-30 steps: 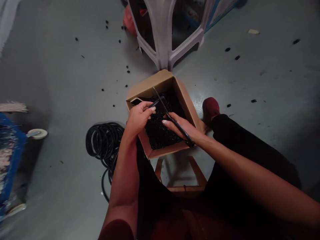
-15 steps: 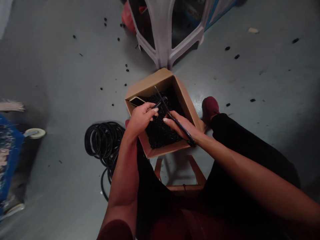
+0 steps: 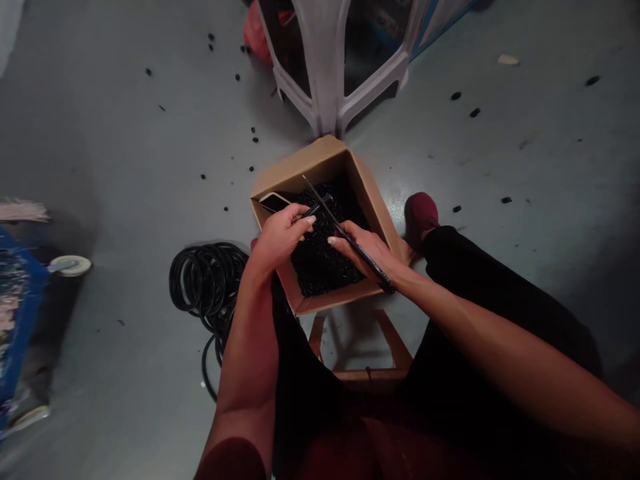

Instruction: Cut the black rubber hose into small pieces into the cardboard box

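My left hand (image 3: 277,237) is closed around the end of a black ribbed tube (image 3: 317,206), held over an open cardboard box (image 3: 373,200). The box is filled with small black cut pieces (image 3: 320,257). My right hand (image 3: 367,253) grips long dark scissors (image 3: 345,237), whose blades point up and left across the tube. A phone-like flat object (image 3: 273,200) lies at the box's left corner.
A coil of black tubing (image 3: 203,280) lies on the grey floor left of the box. A white plastic stool (image 3: 330,67) stands behind it. A wooden stool frame (image 3: 367,363) is under me. Black scraps dot the floor. A blue crate (image 3: 17,313) is at left.
The scissor blades have shifted slightly left over the tube; both hands stay almost in place above the box.
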A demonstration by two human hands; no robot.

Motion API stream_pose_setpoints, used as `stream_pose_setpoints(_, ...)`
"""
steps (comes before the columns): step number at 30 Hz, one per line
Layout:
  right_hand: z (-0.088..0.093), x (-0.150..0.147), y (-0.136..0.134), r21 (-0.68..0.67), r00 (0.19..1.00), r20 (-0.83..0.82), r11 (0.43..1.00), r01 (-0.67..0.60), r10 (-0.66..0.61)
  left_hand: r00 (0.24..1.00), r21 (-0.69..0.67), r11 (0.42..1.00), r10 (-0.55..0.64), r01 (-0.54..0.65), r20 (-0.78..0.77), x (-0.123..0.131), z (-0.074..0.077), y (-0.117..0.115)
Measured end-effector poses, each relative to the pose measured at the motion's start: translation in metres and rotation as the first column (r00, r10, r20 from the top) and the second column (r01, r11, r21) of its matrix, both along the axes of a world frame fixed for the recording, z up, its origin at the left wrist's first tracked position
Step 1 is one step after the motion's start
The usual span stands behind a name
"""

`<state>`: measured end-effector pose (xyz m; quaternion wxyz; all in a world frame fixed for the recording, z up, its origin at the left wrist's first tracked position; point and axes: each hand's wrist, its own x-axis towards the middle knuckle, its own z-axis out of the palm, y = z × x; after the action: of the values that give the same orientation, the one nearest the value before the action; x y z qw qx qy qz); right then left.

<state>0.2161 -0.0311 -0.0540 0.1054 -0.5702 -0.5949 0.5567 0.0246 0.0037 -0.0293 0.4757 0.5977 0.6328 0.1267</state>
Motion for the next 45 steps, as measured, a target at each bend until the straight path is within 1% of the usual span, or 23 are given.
stream_pose_setpoints(3,-0.001,0.001,0.000,0.016,1.000,0.005,1.000,-0.003,0.003,0.998,-0.029,0.999,-0.026,0.024,-0.055,-0.003,0.006,0.000)
stream_pose_setpoints(8,-0.006,0.003,0.000,0.051,0.999,0.023,0.998,0.029,-0.031,0.996,-0.115,0.989,-0.090,0.089,0.000,-0.011,0.013,-0.001)
stream_pose_setpoints(10,-0.008,0.003,0.001,0.062,0.998,0.044,0.997,0.039,-0.042,0.994,-0.140,0.985,-0.105,0.101,-0.018,-0.014,0.014,0.000)
stream_pose_setpoints(14,-0.010,0.004,0.003,0.056,0.997,0.079,0.998,0.013,-0.018,0.986,-0.140,0.981,-0.146,0.133,-0.081,-0.016,0.014,0.001)
stream_pose_setpoints(16,-0.011,0.005,0.004,0.041,0.998,0.062,0.999,0.031,-0.033,0.984,-0.127,0.983,-0.148,0.136,-0.096,-0.017,0.014,0.001)
stream_pose_setpoints(18,-0.013,0.006,0.005,0.011,0.998,0.009,0.998,0.061,-0.061,0.984,-0.115,0.985,-0.140,0.128,-0.110,-0.017,0.014,0.002)
stream_pose_setpoints(22,-0.019,0.007,0.003,-0.046,0.986,-0.121,0.993,0.111,-0.115,0.992,-0.062,0.995,-0.079,0.073,-0.102,-0.019,0.011,0.002)
stream_pose_setpoints(25,-0.020,0.006,0.002,-0.095,0.977,-0.161,0.987,0.128,-0.142,0.997,0.008,0.999,0.052,-0.052,-0.053,-0.019,0.007,0.002)
stream_pose_setpoints(28,-0.015,0.002,0.000,-0.145,0.969,-0.198,0.982,0.122,-0.150,0.980,0.059,0.979,0.197,-0.198,0.021,-0.020,0.004,0.004)
stream_pose_setpoints(30,-0.012,0.000,-0.002,-0.170,0.968,-0.211,0.980,0.102,-0.137,0.968,0.077,0.965,0.247,-0.250,0.051,-0.021,0.002,0.005)
stream_pose_setpoints(32,-0.011,-0.002,-0.004,-0.187,0.969,-0.220,0.980,0.073,-0.115,0.962,0.086,0.959,0.266,-0.270,0.055,-0.022,0.001,0.006)
stream_pose_setpoints(35,-0.014,-0.004,-0.008,-0.196,0.962,-0.259,0.980,0.035,-0.086,0.966,0.094,0.962,0.254,-0.257,0.037,-0.020,0.001,0.007)
stream_pose_setpoints(39,-0.017,-0.005,-0.010,-0.217,0.953,-0.296,0.976,0.006,-0.072,0.980,0.106,0.976,0.197,-0.192,-0.036,-0.015,0.004,0.006)
stream_pose_setpoints(45,-0.013,-0.004,-0.008,-0.213,0.951,-0.302,0.977,-0.004,-0.062,0.979,0.126,0.991,0.067,-0.043,-0.192,-0.008,0.007,0.004)
